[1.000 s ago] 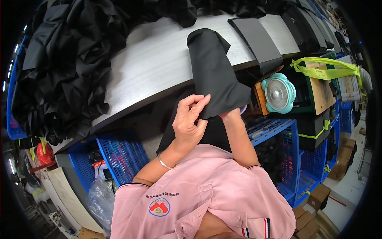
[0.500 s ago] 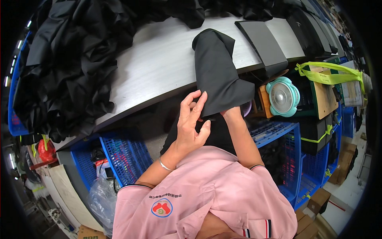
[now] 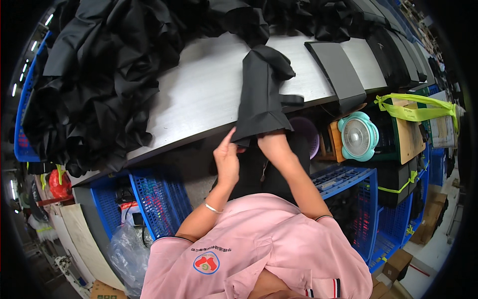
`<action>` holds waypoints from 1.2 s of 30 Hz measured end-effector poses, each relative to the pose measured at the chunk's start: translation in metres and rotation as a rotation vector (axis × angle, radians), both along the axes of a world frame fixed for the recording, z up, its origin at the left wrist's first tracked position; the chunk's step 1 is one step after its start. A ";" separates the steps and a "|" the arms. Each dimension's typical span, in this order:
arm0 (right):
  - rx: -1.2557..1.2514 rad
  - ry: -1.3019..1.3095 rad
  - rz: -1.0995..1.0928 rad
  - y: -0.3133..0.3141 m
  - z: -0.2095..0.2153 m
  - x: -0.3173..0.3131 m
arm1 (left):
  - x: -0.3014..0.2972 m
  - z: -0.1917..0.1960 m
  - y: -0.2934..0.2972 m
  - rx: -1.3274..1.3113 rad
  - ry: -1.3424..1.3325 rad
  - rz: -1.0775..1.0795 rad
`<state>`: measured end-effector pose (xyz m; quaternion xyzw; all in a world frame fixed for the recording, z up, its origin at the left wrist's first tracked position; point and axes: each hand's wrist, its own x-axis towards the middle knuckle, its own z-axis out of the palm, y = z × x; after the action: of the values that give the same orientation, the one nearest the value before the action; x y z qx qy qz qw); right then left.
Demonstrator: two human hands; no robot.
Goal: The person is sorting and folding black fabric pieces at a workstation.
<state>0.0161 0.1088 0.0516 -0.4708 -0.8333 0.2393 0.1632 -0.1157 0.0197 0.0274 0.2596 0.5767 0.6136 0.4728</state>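
A black fabric piece (image 3: 261, 102), shaped like a sleeve or pouch, hangs over the near edge of the pale table, its far end curled above the tabletop. My left hand (image 3: 228, 157) is at its near left corner, thumb and fingers closed on the hem. Under the near opening goes my right hand (image 3: 275, 145), its fingers covered by the cloth, so their grip does not show. A short dark strap or flap (image 3: 292, 99) sticks out from the right side of the piece.
Heaped black fabric (image 3: 99, 84) covers the table's left and far side. Flat grey-and-black panels (image 3: 338, 70) lie at the right edge. A turquoise fan (image 3: 358, 137) stands right of my arm, near a purple bin (image 3: 304, 132). Blue crates (image 3: 159, 199) stand below the table.
My left hand has gone from spread fingers to gripping the hem. The fabric piece has turned and narrowed, exposing the strap. My right hand has shifted left with it.
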 end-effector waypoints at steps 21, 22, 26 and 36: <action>0.032 -0.210 0.032 0.022 -0.025 -0.033 | 0.025 -0.020 0.028 -0.112 -0.444 -0.224; 0.081 -0.179 0.056 0.021 -0.030 -0.033 | 0.027 -0.012 0.021 -0.141 -0.412 -0.197; -0.040 -0.266 0.011 0.015 -0.007 -0.037 | 0.011 -0.016 0.014 0.087 0.093 0.143; 0.534 0.082 0.123 0.012 -0.058 -0.017 | -0.021 0.018 -0.015 0.048 0.212 -0.008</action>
<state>-0.0012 0.1211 -0.0069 -0.3498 -0.8865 0.0394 0.3003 -0.1364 0.0049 0.0451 0.3367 0.6074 0.5944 0.4055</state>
